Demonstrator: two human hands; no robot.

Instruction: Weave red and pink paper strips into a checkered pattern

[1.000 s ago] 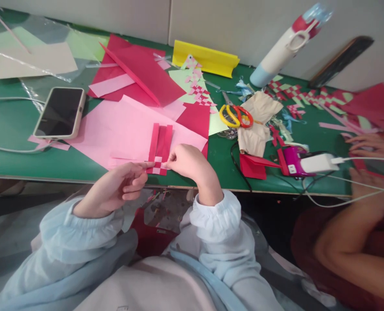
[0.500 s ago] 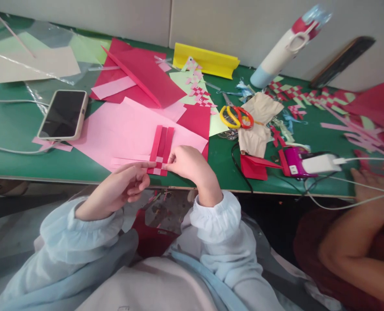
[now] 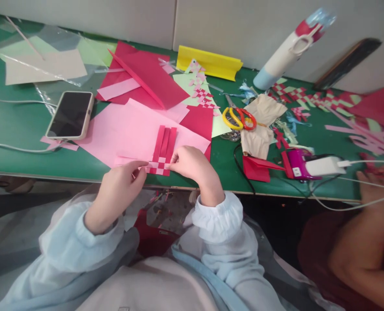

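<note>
Red paper strips (image 3: 165,144) stand out upward from a small woven checker of red and pink at the table's front edge. My left hand (image 3: 123,181) pinches the left end of a pink paper strip (image 3: 152,165) that runs into the weave. On the other side, my right hand (image 3: 188,163) is closed, thumb and finger pinching the pink strip's right end beside the checker. Beneath the weave lies a large pink paper sheet (image 3: 123,125).
A phone (image 3: 70,114) lies at left. Scissors (image 3: 239,118) rest on a beige cloth pouch (image 3: 263,112). A bottle (image 3: 286,54) stands at the back. Right of these are a purple power adapter (image 3: 297,163) with cables and a co-worker's arm (image 3: 367,242).
My left hand has gone from pointing a stretched finger at the weave to pinching the pink strip's left end, slightly farther left. My right hand stays at the weave's right side.
</note>
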